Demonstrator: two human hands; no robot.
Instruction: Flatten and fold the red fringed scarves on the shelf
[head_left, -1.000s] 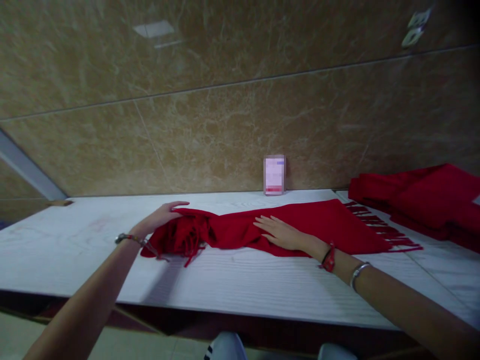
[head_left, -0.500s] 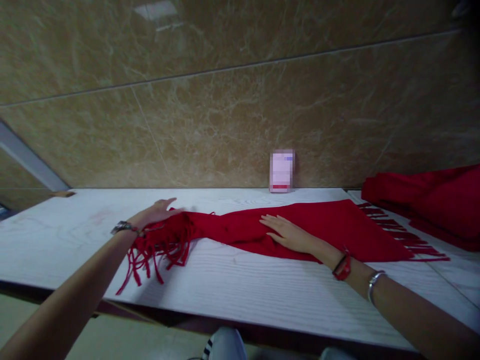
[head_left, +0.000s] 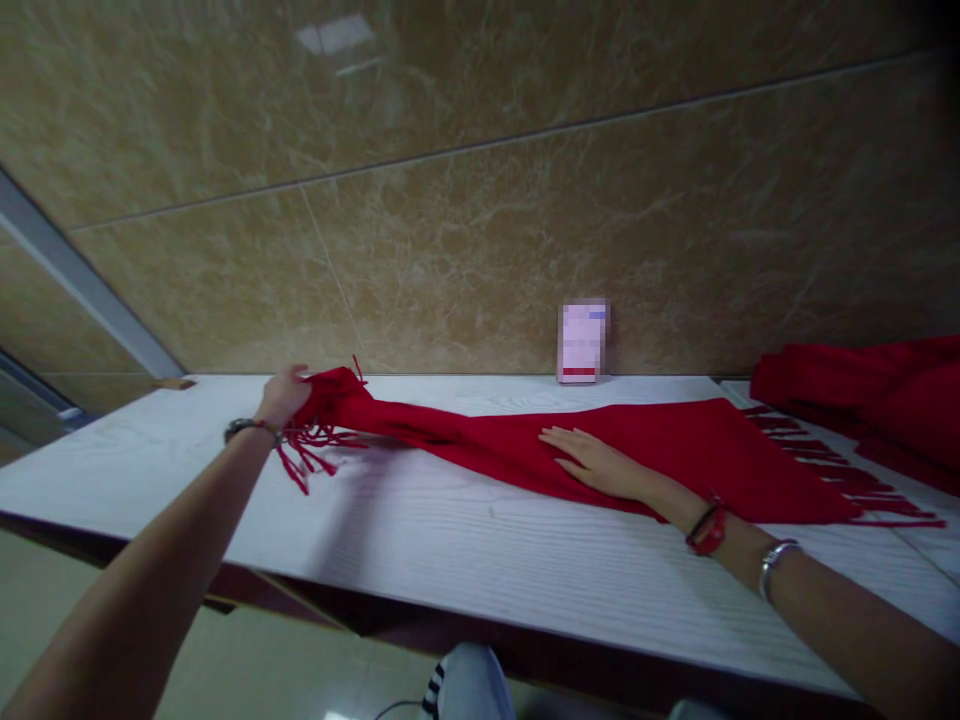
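Note:
A red fringed scarf [head_left: 675,450] lies lengthwise along the white wood-grain table [head_left: 480,540]. Its right part is flat, with fringe at the right end; towards the left it narrows and bunches. At the left end my left hand [head_left: 283,396] is closed on the scarf beside the fringe and holds that end up off the table, a shadow beneath it. My right hand [head_left: 596,463] lies flat on the middle of the scarf, fingers stretched out and pointing left.
Another red cloth [head_left: 862,400] lies folded at the far right. A blurred pink-white box [head_left: 583,342] stands at the back against the marble-patterned wall [head_left: 465,240]. The table's front edge runs just above my knee [head_left: 474,685].
My left hand has moved left and up with the scarf's fringed end, drawing its left part longer. My right hand stays flat on the scarf. The view has shifted slightly.

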